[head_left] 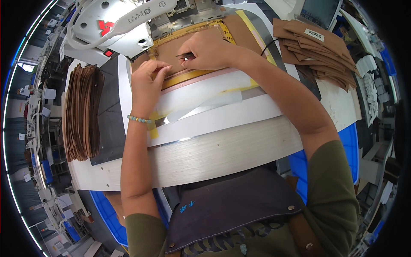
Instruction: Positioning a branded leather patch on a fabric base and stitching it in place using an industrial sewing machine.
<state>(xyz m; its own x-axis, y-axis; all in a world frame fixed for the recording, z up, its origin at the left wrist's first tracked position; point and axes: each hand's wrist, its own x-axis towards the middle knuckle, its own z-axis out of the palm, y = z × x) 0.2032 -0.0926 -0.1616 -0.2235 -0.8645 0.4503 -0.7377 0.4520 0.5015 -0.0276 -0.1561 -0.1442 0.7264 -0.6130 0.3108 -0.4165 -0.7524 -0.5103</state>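
Observation:
My right hand (207, 53) is curled around a small dark pointed tool (184, 56), over a brown panel (169, 49) inside a yellow frame (228, 34). My left hand (147, 79) is at the panel's left side, thumb and index finger close together near its lower edge; whatever is between them is too small to make out. Beneath and in front of the frame lie white boards (218, 107) with yellow tape and a clear strip. A white sewing machine head (98, 28) with a red switch stands just beyond my left hand.
A tall row of brown pieces (81, 111) lies at the left, a fanned pile of brown pieces (312, 51) at the right. A screen (316, 10) stands at the back right. Blue bins (346, 158) sit below the pale table edge (222, 150).

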